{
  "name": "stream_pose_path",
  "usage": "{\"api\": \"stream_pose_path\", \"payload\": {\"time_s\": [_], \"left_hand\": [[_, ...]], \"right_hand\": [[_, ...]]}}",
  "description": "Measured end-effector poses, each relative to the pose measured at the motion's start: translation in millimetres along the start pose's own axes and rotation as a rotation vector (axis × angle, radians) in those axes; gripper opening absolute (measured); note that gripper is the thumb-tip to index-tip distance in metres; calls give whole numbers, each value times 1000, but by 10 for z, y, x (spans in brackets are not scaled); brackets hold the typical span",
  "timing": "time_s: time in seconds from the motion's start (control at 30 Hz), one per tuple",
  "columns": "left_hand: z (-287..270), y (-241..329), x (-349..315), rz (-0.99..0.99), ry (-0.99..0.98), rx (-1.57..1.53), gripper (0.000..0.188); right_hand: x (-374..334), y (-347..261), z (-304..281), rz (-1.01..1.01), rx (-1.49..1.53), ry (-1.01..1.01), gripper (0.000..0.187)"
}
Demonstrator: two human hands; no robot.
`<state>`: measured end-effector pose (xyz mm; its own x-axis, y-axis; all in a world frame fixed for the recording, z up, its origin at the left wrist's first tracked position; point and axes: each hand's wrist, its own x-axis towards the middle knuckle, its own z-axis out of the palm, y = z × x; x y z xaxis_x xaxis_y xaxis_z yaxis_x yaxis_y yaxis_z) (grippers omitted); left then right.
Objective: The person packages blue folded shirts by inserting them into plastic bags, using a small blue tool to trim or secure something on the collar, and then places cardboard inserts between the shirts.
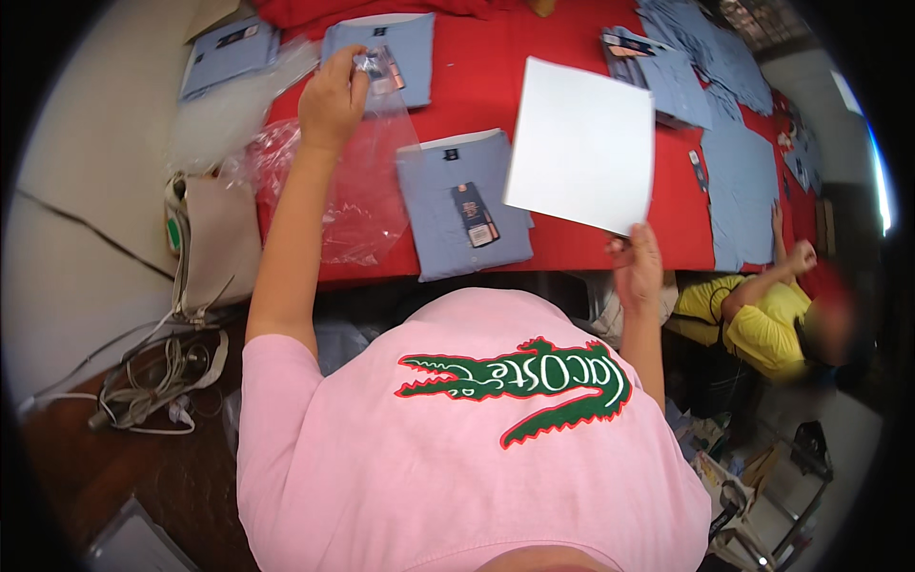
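Observation:
My left hand (334, 98) is raised over the far left of the red table, its fingers pinched on the top of a clear plastic bag (376, 181) that hangs down toward the near edge. In my right hand (640, 269) is the lower corner of a white rectangular sheet (583, 148), held tilted above the table. Between the two hands lies a folded light blue shirt (434, 210) with a dark hang tag (474, 214) on its front. Behind the bag and my left hand, another folded blue shirt (412, 48) is partly covered.
More clear bags (224, 114) lie at the left by a folded shirt (229, 62). Folded shirts (667, 81) are piled at the back right, beside a spread blue shirt (739, 186). A person in yellow (772, 324) sits at the right. Cables (157, 381) tangle at lower left.

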<state>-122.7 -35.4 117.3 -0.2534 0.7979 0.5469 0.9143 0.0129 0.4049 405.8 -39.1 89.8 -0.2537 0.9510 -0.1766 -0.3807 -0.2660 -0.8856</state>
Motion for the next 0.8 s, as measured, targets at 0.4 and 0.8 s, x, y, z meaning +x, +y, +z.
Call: {"api": "stream_pose_path", "payload": {"time_s": [0.4,0.8], "left_hand": [[1783,1319,-502,90,-355,-216,64],[2598,2003,-621,-421,-539,-392,70]], "right_hand": [[470,591,-1224,-8,-1236,169,36],[2448,212,-968,-212,-1467,-100,39]]}}
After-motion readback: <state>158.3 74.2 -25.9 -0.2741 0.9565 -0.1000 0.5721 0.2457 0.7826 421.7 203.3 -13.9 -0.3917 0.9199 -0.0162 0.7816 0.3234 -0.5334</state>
